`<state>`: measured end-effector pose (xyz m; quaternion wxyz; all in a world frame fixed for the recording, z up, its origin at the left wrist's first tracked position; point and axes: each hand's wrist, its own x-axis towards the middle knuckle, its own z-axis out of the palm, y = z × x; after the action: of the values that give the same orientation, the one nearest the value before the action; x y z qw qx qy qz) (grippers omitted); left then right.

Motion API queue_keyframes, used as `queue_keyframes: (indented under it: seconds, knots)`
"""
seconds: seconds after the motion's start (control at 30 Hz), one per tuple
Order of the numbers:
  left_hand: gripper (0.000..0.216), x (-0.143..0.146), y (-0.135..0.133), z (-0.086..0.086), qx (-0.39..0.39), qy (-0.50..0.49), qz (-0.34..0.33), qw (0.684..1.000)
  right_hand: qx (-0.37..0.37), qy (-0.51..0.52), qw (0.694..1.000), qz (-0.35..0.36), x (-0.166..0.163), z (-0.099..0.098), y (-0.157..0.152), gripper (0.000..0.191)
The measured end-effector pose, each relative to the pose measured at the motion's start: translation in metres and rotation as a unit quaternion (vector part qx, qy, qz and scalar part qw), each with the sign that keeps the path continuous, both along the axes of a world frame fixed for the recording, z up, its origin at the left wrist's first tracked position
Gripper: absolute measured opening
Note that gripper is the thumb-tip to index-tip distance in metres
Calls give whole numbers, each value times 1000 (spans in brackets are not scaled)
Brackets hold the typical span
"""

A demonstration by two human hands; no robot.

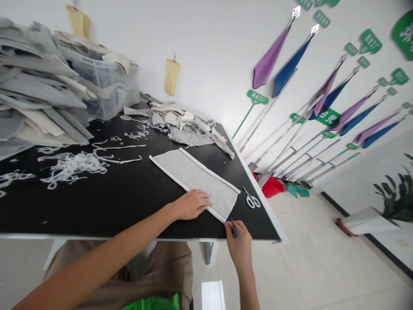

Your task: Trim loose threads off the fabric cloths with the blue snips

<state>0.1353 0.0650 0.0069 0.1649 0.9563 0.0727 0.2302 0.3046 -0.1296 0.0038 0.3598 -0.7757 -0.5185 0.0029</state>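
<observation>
A grey rectangular cloth piece (196, 176) with white edge strips lies flat on the black table (112, 202). My left hand (190, 204) presses down on its near edge, fingers together and curled a little. My right hand (240, 245) is at the cloth's near corner, closed around a small dark-handled tool (234, 228) whose tip touches that corner. White-handled scissors (251, 199) lie on the table just right of the cloth.
White trimmed strips (74, 165) litter the table's left half. A tall stack of grey cloth (35, 90) and a clear plastic bin (103, 86) stand at the back left, and loose cloth pieces (180, 122) lie behind. Mops lean on the wall at right, beside a red bucket (272, 187).
</observation>
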Motion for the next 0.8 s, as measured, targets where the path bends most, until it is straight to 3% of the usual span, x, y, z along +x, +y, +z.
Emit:
queue_keyframes:
  seconds: [0.5, 0.8]
  knots:
    - [28, 1, 1, -1, -6, -8, -3, 1000, 54, 3, 998, -34, -3, -2, -8, 25]
    - [29, 0, -1, -1, 3, -12, -3, 1000, 38, 28, 998, -33, -1, -5, -10, 26]
